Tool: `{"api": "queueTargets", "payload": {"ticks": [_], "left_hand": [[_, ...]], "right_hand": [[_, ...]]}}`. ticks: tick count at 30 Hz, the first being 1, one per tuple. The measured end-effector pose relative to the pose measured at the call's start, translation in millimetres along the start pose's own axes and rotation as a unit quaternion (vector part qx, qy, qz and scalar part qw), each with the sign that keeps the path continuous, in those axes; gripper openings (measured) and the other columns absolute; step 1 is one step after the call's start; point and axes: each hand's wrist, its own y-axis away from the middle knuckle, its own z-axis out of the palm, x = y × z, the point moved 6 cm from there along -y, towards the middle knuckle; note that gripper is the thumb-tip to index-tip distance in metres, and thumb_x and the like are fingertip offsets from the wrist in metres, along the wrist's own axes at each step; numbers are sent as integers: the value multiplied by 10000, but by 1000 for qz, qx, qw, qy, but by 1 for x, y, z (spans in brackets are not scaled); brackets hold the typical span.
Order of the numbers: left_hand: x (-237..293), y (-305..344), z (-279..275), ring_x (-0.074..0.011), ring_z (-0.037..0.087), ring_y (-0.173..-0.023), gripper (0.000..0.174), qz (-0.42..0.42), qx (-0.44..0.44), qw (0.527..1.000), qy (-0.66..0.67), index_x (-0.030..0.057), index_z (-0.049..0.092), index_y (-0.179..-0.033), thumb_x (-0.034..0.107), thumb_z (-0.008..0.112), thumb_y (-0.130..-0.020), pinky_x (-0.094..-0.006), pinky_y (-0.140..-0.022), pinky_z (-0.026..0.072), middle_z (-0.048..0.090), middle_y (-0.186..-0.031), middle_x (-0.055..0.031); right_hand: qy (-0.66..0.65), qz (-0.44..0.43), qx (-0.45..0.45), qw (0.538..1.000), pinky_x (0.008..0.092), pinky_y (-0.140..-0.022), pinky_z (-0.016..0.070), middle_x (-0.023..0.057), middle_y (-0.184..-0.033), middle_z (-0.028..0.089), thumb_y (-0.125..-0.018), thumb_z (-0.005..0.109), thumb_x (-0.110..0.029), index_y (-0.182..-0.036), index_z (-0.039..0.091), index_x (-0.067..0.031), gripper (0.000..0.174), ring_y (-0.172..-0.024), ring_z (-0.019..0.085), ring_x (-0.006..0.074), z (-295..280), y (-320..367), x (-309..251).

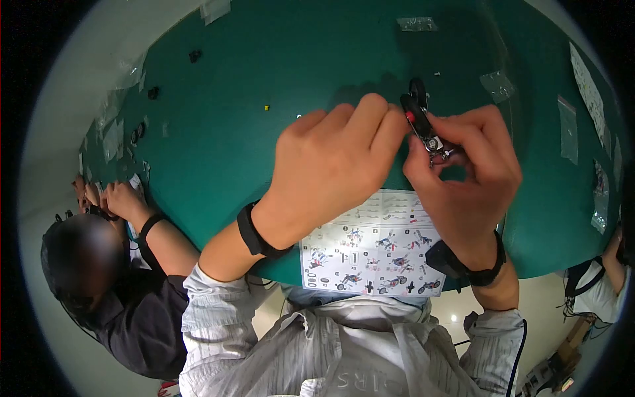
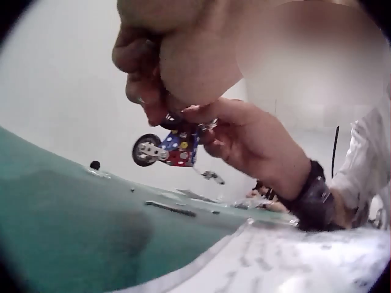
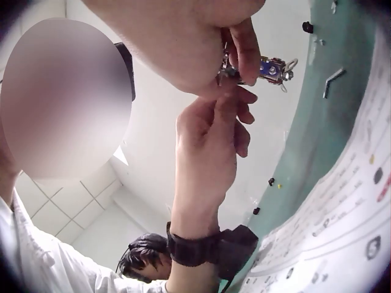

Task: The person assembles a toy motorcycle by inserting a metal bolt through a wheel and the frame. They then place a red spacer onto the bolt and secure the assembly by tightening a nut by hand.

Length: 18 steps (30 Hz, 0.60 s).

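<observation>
A small model motorcycle (image 1: 417, 114) of metal plates is up in front of me, above the table. My right hand (image 1: 471, 155) holds it between thumb and fingers. In the left wrist view the model's perforated red and blue plates (image 2: 178, 152) and a black-tyred wheel (image 2: 146, 150) show below the fingers. My left hand (image 1: 334, 149) has its fingers bent, and the fingertips pinch the model's upper part from the other side. The blue end of the model (image 3: 272, 69) sticks out past the fingers in the right wrist view. What lies right between the left fingertips is hidden.
A printed instruction sheet (image 1: 370, 248) lies at the table's near edge under my arms. Clear plastic bags (image 1: 497, 86) lie to the right. A yellow piece (image 1: 266, 107) and black parts (image 1: 194, 55) are on the green table (image 1: 225, 119). Another person (image 1: 132, 311) sits at left.
</observation>
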Motion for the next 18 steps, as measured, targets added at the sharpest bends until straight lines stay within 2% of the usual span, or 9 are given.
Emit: {"api": "queueTargets", "payload": {"ticks": [2, 5, 7, 8, 11, 13, 15, 17, 18], "left_hand": [[5, 2, 0, -204, 570, -552, 182, 30, 43, 997, -61, 109, 648, -928, 183, 744, -793, -331, -474, 424, 537, -745, -29], [-5, -4, -2, -193, 562, -563, 147, 31, 31, 999, 20, 96, 637, -920, 210, 710, -864, -309, -490, 409, 523, -726, -46], [-18, 0, 10, -181, 544, -574, 156, -27, -63, 978, 198, 64, 622, -914, 216, 643, -941, -308, -517, 407, 507, -707, -55], [-21, 2, 17, -176, 534, -579, 185, -57, -109, 951, 285, 48, 614, -911, 220, 610, -980, -307, -530, 406, 499, -697, -59], [-19, 3, 18, -176, 502, -603, 279, -144, -154, 854, 476, -2, 585, -913, 217, 485, -1055, -336, -565, 407, 504, -691, -69], [-20, 3, 18, -340, 539, -653, 260, -218, -192, 788, 543, -19, 571, -906, 193, 494, -1034, -416, -587, 429, 570, -734, -153], [-20, 3, 19, -402, 566, -675, 251, -225, -192, 785, 544, -21, 569, -900, 187, 504, -1023, -448, -590, 441, 604, -755, -172], [-22, 1, 19, -363, 583, -669, 251, -167, -155, 847, 481, -8, 580, -893, 200, 515, -1020, -434, -575, 443, 605, -753, -127], [-21, 0, 15, -341, 582, -660, 240, -141, -126, 892, 410, 7, 587, -887, 204, 529, -1012, -421, -564, 442, 599, -758, -107]], "right_hand": [[-4, 11, 2, 1000, 176, -564, 536, 79, -950, 607, -723, 755, 119, -998, 721, 44, 287, -752, 647, 93, 0, 1, 1], [-14, 14, 11, 1000, 179, -566, 539, 79, -960, 603, -740, 753, 119, -1003, 711, 52, 275, -759, 649, 93, 0, 0, 0], [-16, -4, 10, 1000, 182, -568, 542, 81, -969, 602, -749, 753, 118, -1006, 706, 55, 269, -763, 652, 96, 0, 0, -2], [-19, -6, 9, 1000, 184, -570, 543, 83, -971, 601, -749, 754, 117, -1004, 706, 55, 266, -765, 653, 98, 0, 1, -2], [-22, -13, 6, 1000, 187, -575, 547, 86, -975, 600, -751, 755, 117, -1001, 704, 55, 262, -770, 656, 103, 0, 1, -4], [-18, -22, 3, 1000, 189, -579, 550, 88, -978, 598, -754, 753, 117, -1002, 703, 54, 261, -773, 657, 107, -1, 0, -6], [-4, -24, -8, 1000, 185, -577, 542, 87, -979, 596, -756, 753, 117, -1004, 703, 52, 262, -771, 652, 102, -2, 0, -7], [-2, -17, -13, 1000, 181, -576, 532, 85, -980, 595, -756, 752, 117, -1006, 703, 50, 263, -766, 646, 96, -2, 1, -7], [-9, -9, -12, 1000, 179, -574, 527, 83, -981, 595, -756, 752, 117, -1007, 702, 48, 265, -762, 642, 92, -2, 1, -6]]}}
